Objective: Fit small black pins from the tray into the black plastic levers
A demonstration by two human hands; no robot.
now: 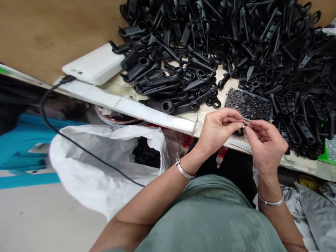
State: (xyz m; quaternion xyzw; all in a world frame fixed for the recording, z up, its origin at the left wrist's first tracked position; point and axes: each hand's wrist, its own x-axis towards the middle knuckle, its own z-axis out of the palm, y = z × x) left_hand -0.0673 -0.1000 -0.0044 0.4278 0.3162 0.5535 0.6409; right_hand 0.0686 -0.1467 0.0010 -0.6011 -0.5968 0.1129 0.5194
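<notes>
My left hand (217, 130) and my right hand (265, 143) meet just above the table's front edge, fingertips pinched together on a small dark part (244, 125) that is too tiny to name. Both hands are closed in a pinch. Right behind them sits a shallow tray of small black pieces (248, 104). A big heap of black plastic arms with ring ends (236, 45) covers the table beyond. Each wrist wears a silver bangle.
A white device (96, 64) with a black cable (78, 145) lies at the table's left end. Below the table edge, an open white sack (105, 164) holds more black parts. A grey bag (312, 206) lies at lower right, teal furniture (23, 147) at left.
</notes>
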